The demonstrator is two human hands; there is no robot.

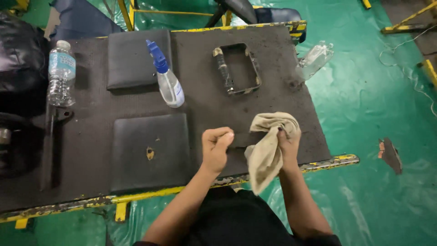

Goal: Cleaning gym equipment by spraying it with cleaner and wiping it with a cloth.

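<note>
Right hand [287, 142] gripped beige cloth [268, 150]; left hand [216, 146] fisted empty. Farther on desk [205, 105]: two dark pads [150, 150], spray bottle [167, 79], two water bottles [61, 73].

A glossy green floor [373, 109] spreads right of the hands, with a torn patch [390, 155]. Beneath them lies a dark matted workbench [273, 98] edged in chipped yellow metal.

2 bare forearms, no sleeves; black clothing on lap.
</note>
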